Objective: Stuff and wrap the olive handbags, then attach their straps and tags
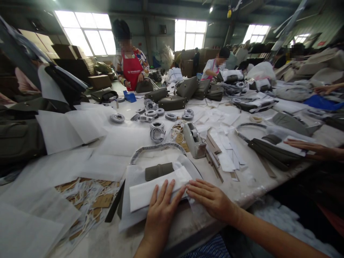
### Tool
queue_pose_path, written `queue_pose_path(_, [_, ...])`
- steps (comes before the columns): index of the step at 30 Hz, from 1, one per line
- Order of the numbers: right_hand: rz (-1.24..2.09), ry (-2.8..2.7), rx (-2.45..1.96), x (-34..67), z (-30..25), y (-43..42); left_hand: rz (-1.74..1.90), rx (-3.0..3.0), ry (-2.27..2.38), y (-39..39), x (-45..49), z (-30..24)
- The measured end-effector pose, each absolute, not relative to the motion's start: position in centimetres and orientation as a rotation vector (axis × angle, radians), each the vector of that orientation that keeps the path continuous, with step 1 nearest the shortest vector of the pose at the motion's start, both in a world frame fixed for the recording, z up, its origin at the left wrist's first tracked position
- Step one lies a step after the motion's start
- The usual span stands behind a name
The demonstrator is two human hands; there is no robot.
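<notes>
Cluttered table (113, 240) bears left hand (161, 211) and right hand (211, 199), flat, grip open, pressing white paper (150, 195).

You have an olive-green handbag (159, 171) lying flat near the close edge of the table (113, 238). It is mostly covered by white tissue paper (129, 218), so only a dark strip of its front shows, with a small tab at the middle. Its curved handle (158, 146), wrapped in pale film, arches away from you. A folded white paper band (146, 195) lies across the bag, slightly tilted with its right end higher. The band's near edge is under your left hand (161, 211) and its right end touches your right hand (211, 199).
</notes>
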State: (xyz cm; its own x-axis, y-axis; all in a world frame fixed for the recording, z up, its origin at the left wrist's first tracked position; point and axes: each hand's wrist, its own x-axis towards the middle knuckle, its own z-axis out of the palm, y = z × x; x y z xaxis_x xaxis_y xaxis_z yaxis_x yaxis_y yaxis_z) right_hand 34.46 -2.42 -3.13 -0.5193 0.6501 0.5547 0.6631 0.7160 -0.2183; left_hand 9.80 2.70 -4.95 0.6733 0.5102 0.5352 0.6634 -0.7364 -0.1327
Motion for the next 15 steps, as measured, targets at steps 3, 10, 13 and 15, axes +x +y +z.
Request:
queue_pose_path(3, [0.228, -2.387, -0.990, 35.1, -1.1, -2.8, -0.705, -2.585, -0.946, 2.5, 10.0, -4.9])
queue_pose_path(10, [0.715, -2.105, -1.136, 35.9, 2.0, -0.8, -0.747, -2.599, -0.957, 2.5, 9.9, -5.6])
queue_pose_path(13, [0.493, -2.095, -1.123, 35.3, 0.3, -0.2, -0.692, -2.601, -0.939, 2.5, 9.8, -5.5])
queue_pose_path(15, [0.369, -2.128, -1.076, 34.9, -1.0, -0.3, -0.673, -2.597, -0.939, 2.5, 9.8, -5.5])
